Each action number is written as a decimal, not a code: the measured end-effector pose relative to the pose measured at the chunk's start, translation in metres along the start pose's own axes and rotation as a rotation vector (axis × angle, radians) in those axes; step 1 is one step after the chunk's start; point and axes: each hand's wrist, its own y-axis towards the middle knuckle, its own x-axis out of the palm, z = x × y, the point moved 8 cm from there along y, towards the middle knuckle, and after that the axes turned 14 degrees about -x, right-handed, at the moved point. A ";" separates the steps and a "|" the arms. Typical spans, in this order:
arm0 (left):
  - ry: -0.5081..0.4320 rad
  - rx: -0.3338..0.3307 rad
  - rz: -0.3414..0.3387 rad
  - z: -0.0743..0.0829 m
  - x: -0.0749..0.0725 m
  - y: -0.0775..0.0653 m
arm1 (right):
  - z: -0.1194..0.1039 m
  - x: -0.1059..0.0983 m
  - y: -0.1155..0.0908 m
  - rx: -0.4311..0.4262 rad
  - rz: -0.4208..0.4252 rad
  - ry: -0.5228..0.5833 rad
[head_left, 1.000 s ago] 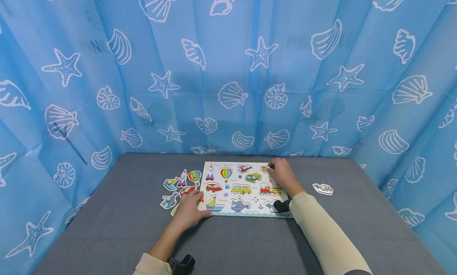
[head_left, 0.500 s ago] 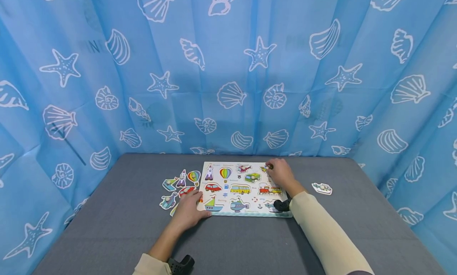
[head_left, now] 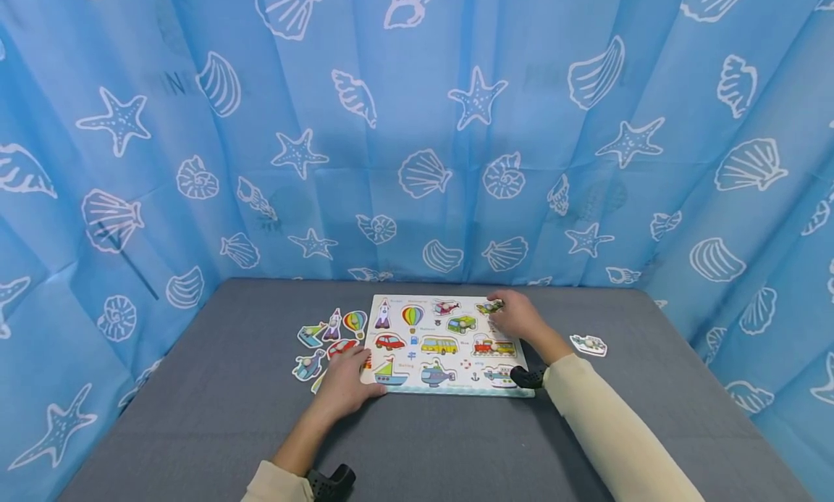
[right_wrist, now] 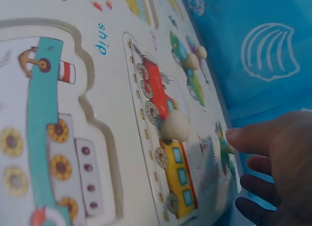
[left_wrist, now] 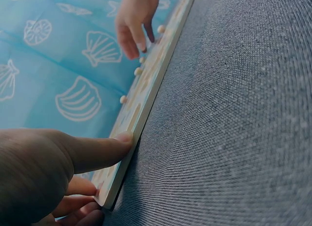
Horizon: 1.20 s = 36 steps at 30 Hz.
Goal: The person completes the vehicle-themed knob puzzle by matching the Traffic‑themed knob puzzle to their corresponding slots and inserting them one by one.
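A white wooden peg puzzle board (head_left: 412,377) with vehicle pictures lies on the grey table. My left hand (head_left: 343,385) grips its near left corner, thumb (left_wrist: 105,150) along the front edge and fingers curled at the side. At the far right corner my right hand (head_left: 519,319) has loosely spread fingers over a small green plane-like piece (head_left: 489,308), a fingertip right at its knob in the right wrist view. That piece lies flat on the board. Knobbed train (right_wrist: 158,89), green truck (head_left: 462,324) and helicopter (head_left: 446,308) pieces sit in their recesses. The ship recess (right_wrist: 44,138) shows its printed picture.
Left of the board lie loose pieces: a rocket (head_left: 332,326), balloon (head_left: 355,321), car (head_left: 340,348), submarine (head_left: 308,366) and sailboat (head_left: 312,335). Another is partly hidden by the left hand. A ship piece (head_left: 589,345) lies to the right. A blue shell-patterned curtain (head_left: 417,125) stands behind.
My right hand has loosened from the plane-like piece and shifted slightly right, so the piece and the ship recess show more. The left hand has stayed at its corner.
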 end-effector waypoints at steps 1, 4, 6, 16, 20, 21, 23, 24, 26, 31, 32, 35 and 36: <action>0.001 0.003 0.001 0.000 0.000 0.000 | 0.000 -0.002 -0.002 -0.007 0.003 -0.002; 0.003 0.008 0.005 0.000 0.000 0.001 | -0.001 -0.007 -0.008 -0.027 0.018 -0.007; 0.008 0.010 0.010 0.000 0.000 0.001 | -0.002 -0.011 -0.012 -0.049 0.028 -0.014; 0.004 0.000 0.006 0.000 -0.001 0.000 | 0.005 -0.030 -0.035 -0.106 0.077 -0.089; 0.006 0.002 0.005 0.001 -0.001 0.000 | 0.009 -0.035 -0.048 -0.098 0.090 -0.098; 0.006 0.003 0.004 0.001 0.000 0.000 | 0.010 -0.036 -0.052 -0.090 0.092 -0.097; 0.006 0.003 0.002 0.001 0.000 0.000 | 0.013 -0.038 -0.059 -0.077 0.099 -0.104; 0.005 0.002 0.002 0.001 0.000 0.000 | 0.015 -0.039 -0.062 -0.072 0.104 -0.108; 0.003 0.001 0.001 0.002 0.000 -0.001 | 0.019 -0.042 -0.069 -0.065 0.117 -0.111; 0.009 0.002 0.006 0.002 0.000 -0.001 | 0.032 -0.049 -0.083 -0.060 0.149 -0.125; 0.009 0.001 0.006 0.002 0.000 -0.001 | 0.035 -0.050 -0.086 -0.058 0.152 -0.127; 0.007 -0.003 0.005 0.001 -0.001 -0.001 | 0.043 -0.053 -0.093 -0.044 0.150 -0.131; 0.007 -0.005 0.005 0.001 -0.001 -0.001 | 0.045 -0.054 -0.096 -0.040 0.147 -0.133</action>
